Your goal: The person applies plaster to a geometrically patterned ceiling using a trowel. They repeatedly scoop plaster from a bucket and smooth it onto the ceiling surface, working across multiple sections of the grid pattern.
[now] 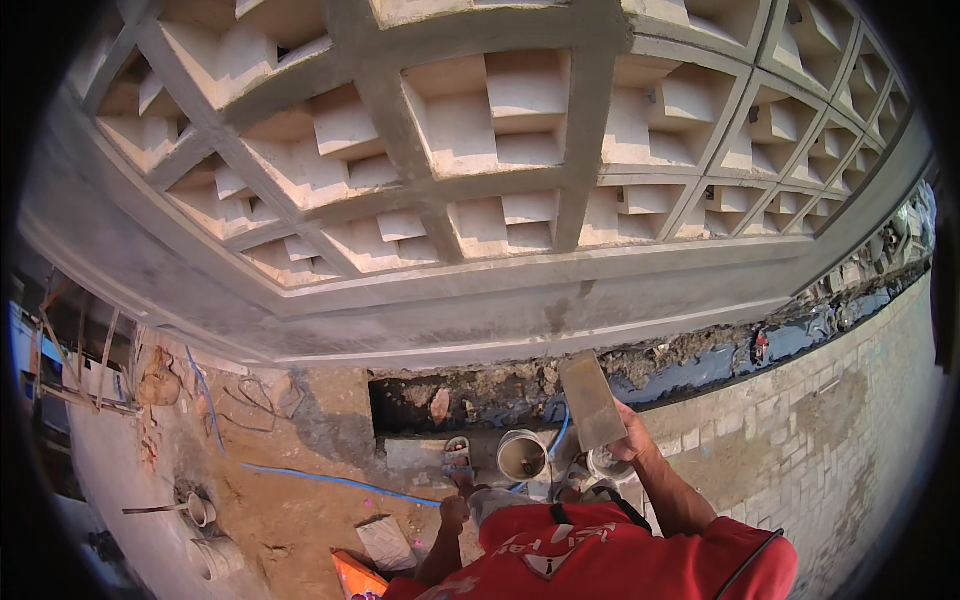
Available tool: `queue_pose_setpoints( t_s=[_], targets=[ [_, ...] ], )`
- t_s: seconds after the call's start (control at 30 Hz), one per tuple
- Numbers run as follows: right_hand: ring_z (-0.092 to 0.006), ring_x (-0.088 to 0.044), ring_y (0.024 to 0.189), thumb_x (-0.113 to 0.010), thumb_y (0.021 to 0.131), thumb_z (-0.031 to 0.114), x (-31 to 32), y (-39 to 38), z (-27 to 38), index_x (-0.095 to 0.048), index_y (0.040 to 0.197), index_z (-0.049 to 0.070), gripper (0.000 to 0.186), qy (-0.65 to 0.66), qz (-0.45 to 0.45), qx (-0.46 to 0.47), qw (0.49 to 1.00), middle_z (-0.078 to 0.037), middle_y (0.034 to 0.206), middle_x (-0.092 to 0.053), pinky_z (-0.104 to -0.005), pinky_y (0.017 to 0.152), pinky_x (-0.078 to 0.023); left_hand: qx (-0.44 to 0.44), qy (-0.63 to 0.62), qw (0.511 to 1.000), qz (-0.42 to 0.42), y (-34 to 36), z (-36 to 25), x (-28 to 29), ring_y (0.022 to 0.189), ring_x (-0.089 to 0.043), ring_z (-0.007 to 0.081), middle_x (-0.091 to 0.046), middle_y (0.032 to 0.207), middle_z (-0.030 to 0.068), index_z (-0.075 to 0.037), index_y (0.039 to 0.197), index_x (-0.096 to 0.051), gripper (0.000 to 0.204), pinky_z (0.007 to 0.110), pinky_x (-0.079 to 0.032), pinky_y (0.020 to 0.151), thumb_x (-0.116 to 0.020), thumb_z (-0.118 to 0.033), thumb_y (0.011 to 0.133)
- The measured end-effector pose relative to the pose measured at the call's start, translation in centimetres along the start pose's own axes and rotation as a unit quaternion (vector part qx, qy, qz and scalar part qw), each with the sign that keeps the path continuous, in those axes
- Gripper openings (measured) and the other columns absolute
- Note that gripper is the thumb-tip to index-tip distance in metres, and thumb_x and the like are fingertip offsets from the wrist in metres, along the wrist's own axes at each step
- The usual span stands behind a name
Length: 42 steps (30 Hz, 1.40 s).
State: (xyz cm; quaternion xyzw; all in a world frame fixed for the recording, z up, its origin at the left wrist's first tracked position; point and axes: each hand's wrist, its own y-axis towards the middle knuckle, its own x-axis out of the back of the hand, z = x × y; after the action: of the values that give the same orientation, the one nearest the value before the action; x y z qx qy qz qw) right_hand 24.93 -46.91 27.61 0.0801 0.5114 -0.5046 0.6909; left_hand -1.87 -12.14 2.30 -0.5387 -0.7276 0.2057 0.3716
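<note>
My right hand [632, 437] is closed around a rectangular plastering float [591, 402]. Its flat, grey-brown face is turned up, and it is held out over the ground near the trench. My left hand [454, 514] hangs low beside my leg with its fingers curled; whatever may be inside them is hidden. Between my feet and the trench stands a bucket [522, 456] with some grey-brown material in it. Partly covered by my right hand is a second pale bucket [608, 462]. My left foot wears a sandal [457, 456].
A block screen wall [480, 290] rises ahead. Along its foot runs an open trench [480, 396] with rubble and water. A blue hose [340, 478] crosses the sandy ground. Paving [780, 430] lies at right; buckets [212, 558] and an orange sack [358, 575] are at left.
</note>
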Motion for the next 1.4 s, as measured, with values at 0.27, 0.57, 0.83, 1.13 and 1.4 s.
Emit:
queue_pose_setpoints(
  t_s=[0.27, 0.57, 0.83, 1.13, 1.4],
  targets=[
    [-0.0235, -0.060, 0.096, -0.050, 0.087, 0.024, 5.3, 0.9, -2.2, -0.054, 0.113, 0.004, 0.033, 0.123, -0.024, 0.012, 0.992, -0.009, 0.106, -0.060, -0.0375, 0.082, -0.050, 0.250, -0.202, 0.947, -0.019, -3.5, 2.9, 0.4, 0.064, -0.060, 0.0210, -0.057, 0.085, 0.0043, -0.010, 0.091, -0.055, 0.013, 0.030, -0.048, 0.050, -0.057, -0.018, 0.082],
    [-0.0196, -0.061, 0.084, -0.049, 0.089, 0.013, 10.3, -1.0, -8.4, -0.047, 0.114, 0.004, 0.026, -0.021, -0.282, 0.073, 0.956, -0.010, 0.102, -0.059, -0.0326, 0.069, -0.052, 0.164, -0.111, 0.980, -0.026, 2.0, -1.8, 5.4, 0.061, -0.059, 0.0195, -0.059, 0.084, 0.0071, -0.007, 0.106, -0.054, 0.023, 0.031, -0.046, 0.053, -0.054, -0.016, 0.085],
    [-0.0298, -0.061, 0.088, -0.067, 0.069, 0.017, 14.7, -1.4, -25.7, -0.055, 0.110, 0.006, 0.044, -0.640, -0.243, -0.117, 0.720, -0.018, 0.094, -0.061, -0.0393, 0.075, -0.049, -0.116, 0.246, 0.962, -0.028, 5.1, -0.2, 3.8, 0.104, -0.050, 0.0364, -0.054, 0.108, 0.0221, 0.001, 0.112, -0.053, 0.037, 0.041, -0.040, 0.092, -0.059, -0.017, 0.079],
    [-0.0317, -0.047, 0.101, -0.041, 0.085, 0.018, 32.7, 19.2, -42.4, -0.054, 0.112, 0.008, 0.031, -0.867, -0.066, -0.016, 0.493, -0.016, 0.108, -0.054, -0.0417, 0.080, -0.045, -0.244, 0.392, 0.879, -0.115, 1.4, 6.9, -0.8, 0.110, -0.043, 0.0373, -0.048, 0.114, 0.0214, -0.001, 0.116, -0.047, 0.044, 0.048, -0.035, 0.092, -0.054, -0.027, 0.082],
    [-0.0347, -0.050, 0.099, -0.041, 0.084, 0.013, 34.0, 16.0, -41.6, -0.051, 0.115, 0.007, 0.033, -0.780, -0.132, -0.062, 0.608, -0.018, 0.104, -0.054, -0.0433, 0.080, -0.045, -0.188, 0.444, 0.872, -0.089, 2.4, 6.3, -3.0, 0.112, -0.042, 0.0387, -0.046, 0.118, 0.0221, 0.003, 0.114, -0.047, 0.046, 0.047, -0.034, 0.095, -0.053, -0.029, 0.081]
  ],
)
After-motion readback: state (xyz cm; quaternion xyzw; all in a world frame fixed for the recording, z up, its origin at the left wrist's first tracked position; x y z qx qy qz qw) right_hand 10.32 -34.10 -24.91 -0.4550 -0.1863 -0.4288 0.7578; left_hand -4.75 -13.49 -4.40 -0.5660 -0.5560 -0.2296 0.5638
